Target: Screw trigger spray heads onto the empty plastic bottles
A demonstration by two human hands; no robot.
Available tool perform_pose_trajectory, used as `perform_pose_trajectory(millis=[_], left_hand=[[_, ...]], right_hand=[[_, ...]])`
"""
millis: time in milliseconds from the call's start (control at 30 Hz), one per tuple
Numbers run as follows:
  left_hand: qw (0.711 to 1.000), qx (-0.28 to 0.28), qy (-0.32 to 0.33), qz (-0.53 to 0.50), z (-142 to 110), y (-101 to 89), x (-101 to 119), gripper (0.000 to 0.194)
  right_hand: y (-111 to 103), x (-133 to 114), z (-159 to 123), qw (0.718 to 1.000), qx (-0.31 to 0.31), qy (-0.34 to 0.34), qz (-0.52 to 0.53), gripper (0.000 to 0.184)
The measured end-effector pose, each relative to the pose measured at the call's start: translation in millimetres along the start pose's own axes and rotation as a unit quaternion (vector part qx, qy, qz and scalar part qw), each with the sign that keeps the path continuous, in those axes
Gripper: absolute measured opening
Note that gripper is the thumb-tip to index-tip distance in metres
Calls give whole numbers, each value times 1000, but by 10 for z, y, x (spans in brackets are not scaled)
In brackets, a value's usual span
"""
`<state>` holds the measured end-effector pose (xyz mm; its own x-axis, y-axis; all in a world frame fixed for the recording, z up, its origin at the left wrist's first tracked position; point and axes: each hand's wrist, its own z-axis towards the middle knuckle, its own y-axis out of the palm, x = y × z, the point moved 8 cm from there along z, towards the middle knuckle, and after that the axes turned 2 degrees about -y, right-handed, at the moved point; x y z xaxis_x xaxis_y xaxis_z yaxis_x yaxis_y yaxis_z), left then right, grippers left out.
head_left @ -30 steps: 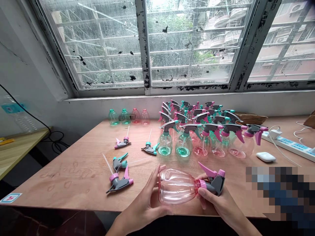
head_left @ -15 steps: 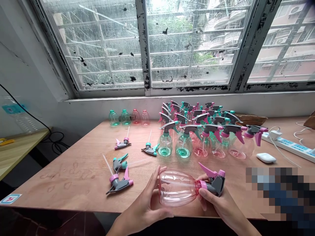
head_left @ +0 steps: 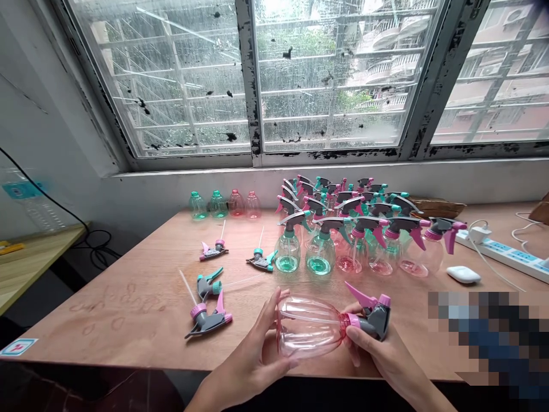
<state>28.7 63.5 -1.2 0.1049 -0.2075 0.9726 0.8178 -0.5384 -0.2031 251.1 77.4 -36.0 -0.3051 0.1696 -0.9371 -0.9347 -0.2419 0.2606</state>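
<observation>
A clear pink spray bottle (head_left: 309, 327) lies sideways between my hands above the table's front edge, its base to the left. My left hand (head_left: 253, 349) is curled around the base end, thumb below and fingers behind. At the neck, my right hand (head_left: 381, 349) pinches the pink collar (head_left: 352, 321) between thumb and fingers. The grey and pink trigger head (head_left: 377, 317) sits on the neck, with its pink trigger pointing up and left. Inside the bottle a thin tube runs lengthwise. Some of my fingers are hidden behind the bottle.
Several loose trigger heads (head_left: 210, 317) lie on the table (head_left: 128, 274) to the left. Several capless bottles (head_left: 218, 206) stand at the back. Assembled spray bottles (head_left: 319, 254) crowd the back middle. A white case (head_left: 464, 274) and a power strip (head_left: 510, 252) are at right.
My left thumb has shifted slightly left along the bottle's underside. The bottle, its trigger head and my right hand have barely moved.
</observation>
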Motion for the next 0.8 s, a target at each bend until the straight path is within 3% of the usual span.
perform_pose_trajectory(millis=[133,300,467,633,800], left_hand=[[1000,-6,-10,-15,-4,-4,5,103],[999,30,-11,-16,-8,5,62,95],[1000,15,5,-13,16,13,47,81],[1000,11,-2,3,18,-20,16,106],[1000,21,-8,-8,6,-6,58,100]], right_hand=[[23,-37,0,1000,0,2,-5,37],[13,-27,2,1000,10,6,-5,40],[11,-15,4,1000,6,5,-7,39],[32,-54,2,1000,5,2,-4,37],[39,-72,6,1000,11,4,4,37]])
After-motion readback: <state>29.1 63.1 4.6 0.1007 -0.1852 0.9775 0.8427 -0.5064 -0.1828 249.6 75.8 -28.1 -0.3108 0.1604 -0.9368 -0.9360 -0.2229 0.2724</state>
